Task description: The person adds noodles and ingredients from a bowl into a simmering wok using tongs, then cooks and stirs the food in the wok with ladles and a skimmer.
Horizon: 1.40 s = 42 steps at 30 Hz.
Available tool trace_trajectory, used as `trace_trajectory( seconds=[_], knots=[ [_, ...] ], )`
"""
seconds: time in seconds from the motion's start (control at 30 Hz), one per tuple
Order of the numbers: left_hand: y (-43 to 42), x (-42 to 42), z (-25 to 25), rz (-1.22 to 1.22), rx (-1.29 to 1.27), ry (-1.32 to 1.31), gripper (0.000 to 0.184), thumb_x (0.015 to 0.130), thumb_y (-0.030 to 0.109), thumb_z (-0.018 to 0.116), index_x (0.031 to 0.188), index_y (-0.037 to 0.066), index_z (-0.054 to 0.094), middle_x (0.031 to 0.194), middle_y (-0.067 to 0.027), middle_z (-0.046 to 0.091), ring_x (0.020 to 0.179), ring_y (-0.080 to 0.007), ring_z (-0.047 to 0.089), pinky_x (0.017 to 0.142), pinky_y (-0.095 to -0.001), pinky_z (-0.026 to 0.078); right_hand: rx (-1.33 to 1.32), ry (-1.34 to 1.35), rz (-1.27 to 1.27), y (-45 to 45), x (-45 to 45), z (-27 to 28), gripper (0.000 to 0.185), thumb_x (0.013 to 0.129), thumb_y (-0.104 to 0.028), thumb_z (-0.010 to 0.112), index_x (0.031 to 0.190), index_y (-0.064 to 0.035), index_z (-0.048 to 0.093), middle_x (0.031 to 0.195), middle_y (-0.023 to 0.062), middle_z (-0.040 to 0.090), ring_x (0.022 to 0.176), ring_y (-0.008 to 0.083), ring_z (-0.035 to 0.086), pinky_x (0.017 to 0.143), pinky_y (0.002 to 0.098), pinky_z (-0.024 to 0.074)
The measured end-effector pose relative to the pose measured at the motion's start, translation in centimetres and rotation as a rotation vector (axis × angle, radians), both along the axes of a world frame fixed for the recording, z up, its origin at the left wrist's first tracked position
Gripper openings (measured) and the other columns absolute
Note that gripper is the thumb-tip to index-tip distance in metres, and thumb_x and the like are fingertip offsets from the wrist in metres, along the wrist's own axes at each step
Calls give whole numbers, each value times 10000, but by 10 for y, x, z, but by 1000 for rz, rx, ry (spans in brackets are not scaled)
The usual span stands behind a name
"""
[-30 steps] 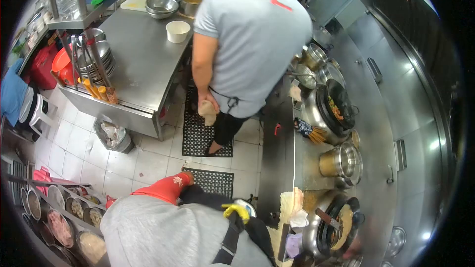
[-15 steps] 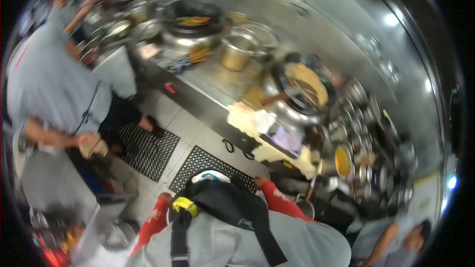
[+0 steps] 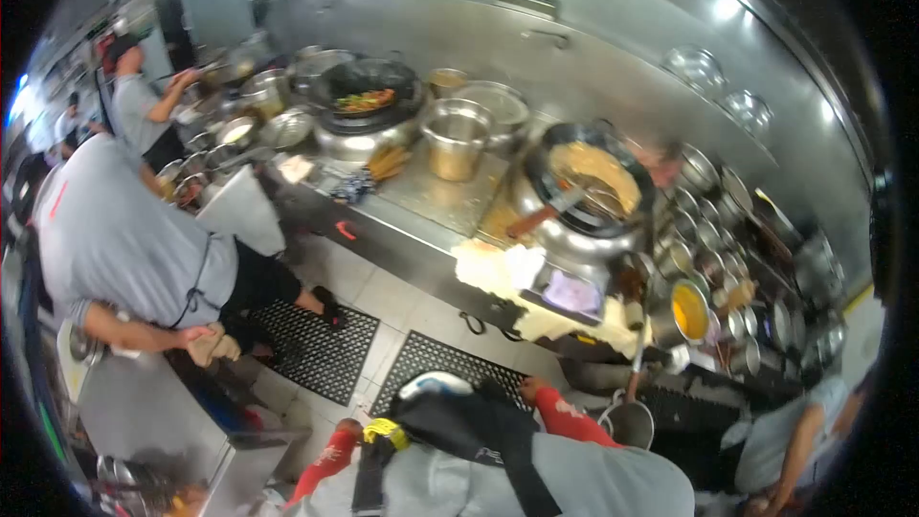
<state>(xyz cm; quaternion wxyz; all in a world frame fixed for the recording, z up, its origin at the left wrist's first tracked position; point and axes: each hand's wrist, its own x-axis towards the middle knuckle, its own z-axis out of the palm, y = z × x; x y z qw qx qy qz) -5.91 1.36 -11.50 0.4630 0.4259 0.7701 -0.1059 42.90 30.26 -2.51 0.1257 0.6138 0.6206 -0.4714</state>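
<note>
My left hand (image 3: pixel 350 429) hangs low beside the yellow item at my waist, below a red sleeve; its fingers are too small and blurred to make out. On the other side my right hand (image 3: pixel 529 389) hangs near the black floor mat (image 3: pixel 436 364), its fingers not clear either. Ahead of me stands a wok (image 3: pixel 598 172) with light brown food and a wooden-handled ladle (image 3: pixel 546 214) across its rim. Pale cloths (image 3: pixel 498 266) and a purple cloth (image 3: pixel 571 291) lie at the counter edge near the wok.
A co-worker (image 3: pixel 144 230) at the left holds a beige cloth (image 3: pixel 212 346). Another wok (image 3: pixel 364 96) holds vegetables, with a metal pot (image 3: pixel 455 139) beside it. Several bowls stand at the right, near a long-handled pot (image 3: pixel 627 421). Another person (image 3: pixel 795 440) is at the lower right.
My view has swung from the prep table toward the stove counter. The woks, once at the right, now lie ahead. Both my arms show, where only one hand was clear a second ago.
</note>
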Motion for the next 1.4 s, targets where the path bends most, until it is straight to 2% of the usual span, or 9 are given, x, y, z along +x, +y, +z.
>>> trace_trajectory(
  seconds=[0.13, 0.23, 0.27, 0.5, 0.6, 0.73, 0.9, 1.2, 1.4],
  knots=[
    [11, 7, -11, -139, -75, -56, 225, 780, 163, 547, 873, 42, 712, 878, -134, 697, 726, -255, 688, 696, -399, 549, 247, 50, 41, -1, 22, -70, 225, 782, -256, 615, 855, -58, 693, 751, 121, 668, 666, 251, 644, 639, 380, 509],
    [18, 27, 80, 390, 135, -83, 223, 754, 124, 561, 889, 24, 708, 847, -129, 700, 649, -244, 686, 609, -398, 562, 304, -76, 164, 4, 21, -81, 244, 780, -290, 632, 858, -71, 708, 823, 130, 680, 763, 263, 659, 703, 379, 515],
    [17, 24, 49, 403, 142, -129, 239, 731, 158, 588, 883, 15, 704, 846, -135, 699, 671, -246, 688, 598, -406, 567, 338, -85, 186, -2, 19, -70, 256, 780, -308, 634, 867, -81, 713, 853, 135, 683, 798, 272, 659, 726, 382, 514],
    [5, 19, 22, 132, 246, -43, 308, 717, 207, 610, 949, 23, 695, 894, -167, 691, 779, -284, 688, 708, -374, 561, 217, -70, 229, -2, 13, -46, 350, 791, -385, 602, 1014, -135, 703, 1086, 141, 649, 1031, 305, 599, 894, 420, 468],
    [0, 19, 8, -6, 265, 108, 309, 720, 219, 631, 966, 46, 698, 924, -165, 689, 838, -283, 683, 748, -361, 549, 305, -323, 757, 18, 33, -133, 383, 803, -385, 578, 1071, -131, 679, 1152, 142, 621, 1115, 294, 558, 944, 418, 441],
    [-15, 12, -10, 79, 190, 79, 297, 732, 240, 641, 966, 68, 704, 936, -154, 690, 859, -281, 679, 754, -357, 542, 318, -138, 359, 2, 5, -56, 346, 780, -349, 609, 1024, -119, 692, 1066, 147, 647, 1005, 303, 601, 883, 414, 472],
    [-35, 12, -1, 72, 69, 32, 295, 732, 245, 641, 961, 71, 705, 927, -154, 691, 851, -281, 680, 750, -358, 542, 325, -94, 187, -6, -24, -8, 299, 752, -304, 647, 965, -103, 708, 959, 153, 680, 868, 315, 654, 806, 411, 511],
    [-51, 6, -3, 78, 19, 30, 292, 732, 254, 640, 953, 76, 707, 910, -153, 691, 836, -281, 681, 743, -359, 541, 354, -91, 220, -13, -37, 25, 285, 737, -302, 661, 946, -119, 725, 900, 143, 693, 834, 291, 669, 765, 408, 525],
    [-32, 3, 3, 73, 46, 20, 289, 732, 260, 640, 947, 79, 709, 898, -153, 692, 826, -282, 682, 738, -360, 541, 248, -118, 128, -14, -19, -19, 304, 754, -311, 612, 953, -107, 720, 796, 130, 694, 703, 275, 675, 682, 390, 544]
  ],
)
